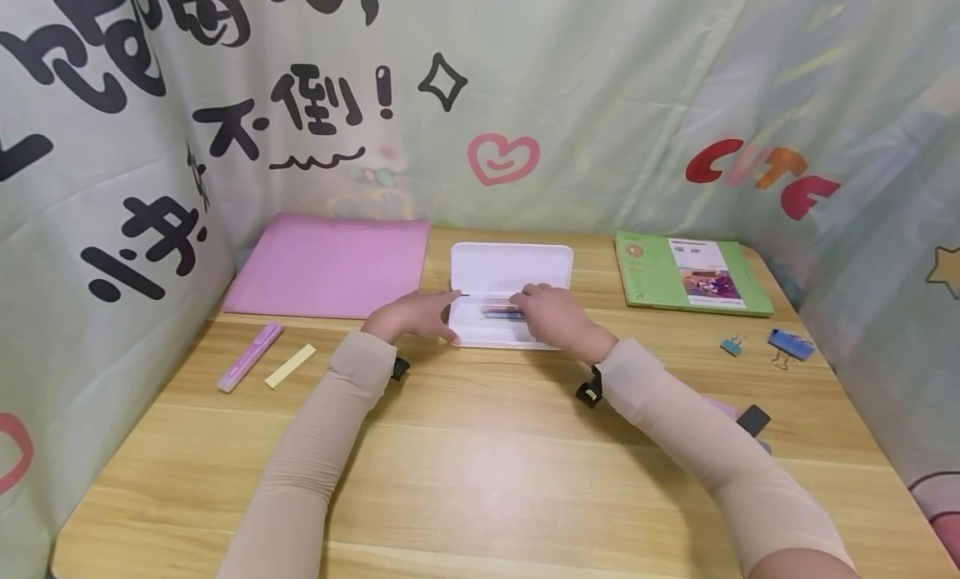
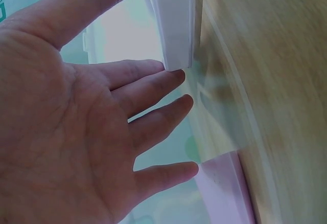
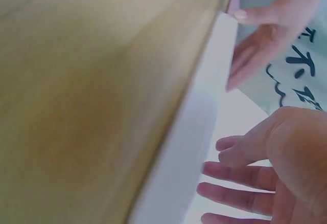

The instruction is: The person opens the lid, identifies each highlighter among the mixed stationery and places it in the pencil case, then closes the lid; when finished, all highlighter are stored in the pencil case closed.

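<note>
A white pencil case (image 1: 512,268) lies open at the back middle of the table, its lid raised at the rear. Several thin pens (image 1: 504,314) lie in its tray, partly covered by fingers. At the case's left end, my left hand (image 1: 420,314) touches it with thumb and fingertips spread. The left wrist view shows those fingers (image 2: 158,132) straight, with the end of the case between thumb and index finger. My right hand (image 1: 558,319) is over the right half of the tray, fingertips beside the pens. In the right wrist view its fingers (image 3: 240,199) extend loosely over the case's white wall (image 3: 184,127).
At the back left lies a pink folder (image 1: 337,267), with a pink stick-shaped item (image 1: 251,357) and a pale yellow strip (image 1: 290,366) before it. A green folder (image 1: 652,271), a teal clip (image 1: 732,346) and a blue clip (image 1: 791,344) lie right. A dark block (image 1: 753,421) shows beside my right sleeve.
</note>
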